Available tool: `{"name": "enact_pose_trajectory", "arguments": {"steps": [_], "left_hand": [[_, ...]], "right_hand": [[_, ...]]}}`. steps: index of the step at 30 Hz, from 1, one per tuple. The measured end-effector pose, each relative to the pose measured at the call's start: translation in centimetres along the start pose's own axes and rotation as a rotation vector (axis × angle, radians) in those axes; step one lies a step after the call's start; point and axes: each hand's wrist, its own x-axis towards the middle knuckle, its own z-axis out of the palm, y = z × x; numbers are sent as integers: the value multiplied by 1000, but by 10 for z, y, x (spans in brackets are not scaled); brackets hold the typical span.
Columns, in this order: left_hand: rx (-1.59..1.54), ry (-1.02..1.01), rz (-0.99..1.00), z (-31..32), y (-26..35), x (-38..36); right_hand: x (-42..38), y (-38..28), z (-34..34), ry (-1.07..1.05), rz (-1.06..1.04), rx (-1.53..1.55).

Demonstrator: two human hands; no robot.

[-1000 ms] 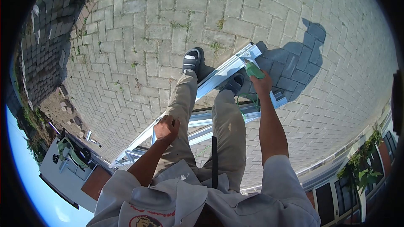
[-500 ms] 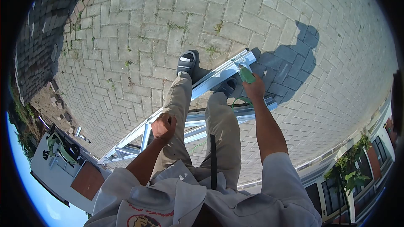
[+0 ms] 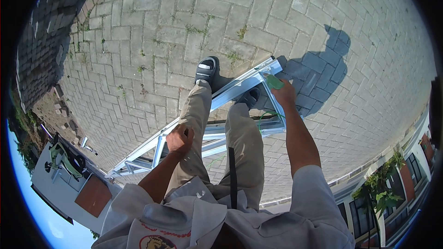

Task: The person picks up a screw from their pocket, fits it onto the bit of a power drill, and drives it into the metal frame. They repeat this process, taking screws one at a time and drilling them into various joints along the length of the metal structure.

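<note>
My right hand (image 3: 284,93) is closed around a green-bodied tool (image 3: 274,82), whose exact kind I cannot make out. It is by the far end of a silver metal truss frame (image 3: 244,85). A slanting strut (image 3: 273,96) runs from the upper beam down to the lower bars, beside the hand. On my left knee rests my left hand (image 3: 180,139), fingers curled into a loose fist; whatever is inside, if anything, is hidden. The truss passes around and behind my legs, and a thin green cord (image 3: 261,120) loops near the lower bars.
Grey paving blocks (image 3: 152,41) cover the ground. My sandalled foot (image 3: 206,70) stands beside the upper beam. A parked green scooter (image 3: 64,161) is at the far left, stacked pavers (image 3: 46,41) are at upper left, and a house with plants (image 3: 387,189) is at right.
My right hand and the green tool have shifted slightly right and down, off the beam's end. The slanting strut now shows plainly next to them. My left hand stays on the knee.
</note>
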Motion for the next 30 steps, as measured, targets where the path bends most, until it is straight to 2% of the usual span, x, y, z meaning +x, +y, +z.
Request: {"name": "enact_pose_trajectory", "arguments": {"steps": [6,9,15,24,30], "left_hand": [[-14,-5,-16,-3,5,0],[-21,29,-3,-1,3,1],[-20,27,-17,3,-8,-3],[24,40,4,7,-10,-6],[46,33,45,4,-16,-14]], "right_hand": [[7,-9,-13,-76,-12,-48],[2,-10,0,-78,-39,-161],[5,2,4,-41,-14,-38],[-19,25,26,-31,-53,-66],[-34,44,29,60,-119,48]]}}
